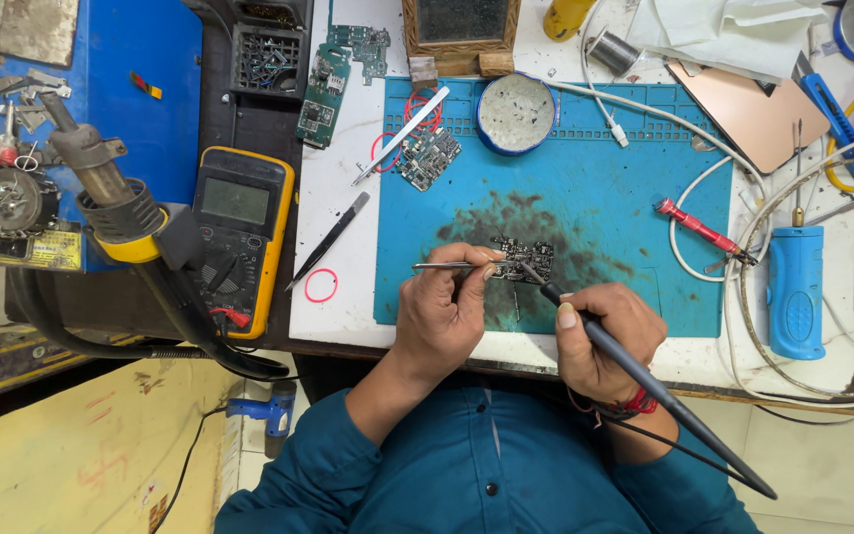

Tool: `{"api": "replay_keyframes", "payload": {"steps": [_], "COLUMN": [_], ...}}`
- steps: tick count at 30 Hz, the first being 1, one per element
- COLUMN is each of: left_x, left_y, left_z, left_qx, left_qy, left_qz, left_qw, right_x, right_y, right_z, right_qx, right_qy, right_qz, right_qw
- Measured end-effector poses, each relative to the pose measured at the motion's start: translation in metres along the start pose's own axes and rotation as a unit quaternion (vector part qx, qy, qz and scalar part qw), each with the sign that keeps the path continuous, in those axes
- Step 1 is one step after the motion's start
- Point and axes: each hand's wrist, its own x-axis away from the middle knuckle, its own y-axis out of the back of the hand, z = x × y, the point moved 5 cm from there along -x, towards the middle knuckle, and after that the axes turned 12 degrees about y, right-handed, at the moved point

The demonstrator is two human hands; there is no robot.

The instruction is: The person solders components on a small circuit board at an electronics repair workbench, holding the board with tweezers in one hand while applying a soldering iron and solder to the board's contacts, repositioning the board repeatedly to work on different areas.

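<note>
Cluttered white tabletop (348, 287) under me carries a scorched blue silicone mat (605, 198), where my left hand (442, 307) pinches tweezers (447, 265) to steady the small circuit board (524, 259) while my right hand (605, 341) grips the soldering iron (664, 396), tip on it.

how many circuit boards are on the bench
4: one small dark board under the hands, one beside the red wires, two green boards at the top; others may be hidden.
</note>
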Motion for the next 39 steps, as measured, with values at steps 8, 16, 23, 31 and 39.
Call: {"api": "replay_keyframes", "payload": {"steps": [8,16,23,31,39], "left_x": [0.0000,0.0002,-0.0007,-0.0004,-0.0009], "left_y": [-0.0001,-0.0004,-0.0004,0.0001,-0.0005], "left_z": [0.0018,0.0022,0.0021,0.0010,0.0014], "left_qx": [-0.002,0.000,-0.003,-0.007,-0.005], "left_qy": [0.003,-0.005,-0.002,0.004,0.010], "left_qz": [-0.003,-0.002,0.000,-0.001,-0.002], "left_qw": [1.000,1.000,1.000,1.000,1.000], "right_x": [0.0002,0.0007,-0.0005,-0.0016,-0.0017], "right_y": [-0.0001,-0.0003,-0.0001,0.0003,0.0007], "right_z": [0.0003,0.0001,0.0002,0.0009,0.0006], "right_qx": [-0.001,0.002,-0.003,-0.004,-0.001], "right_qy": [0.006,0.012,0.013,0.013,0.009], "right_qz": [0.000,0.008,0.003,-0.002,0.004], "right_qw": [1.000,1.000,1.000,1.000,1.000]}}
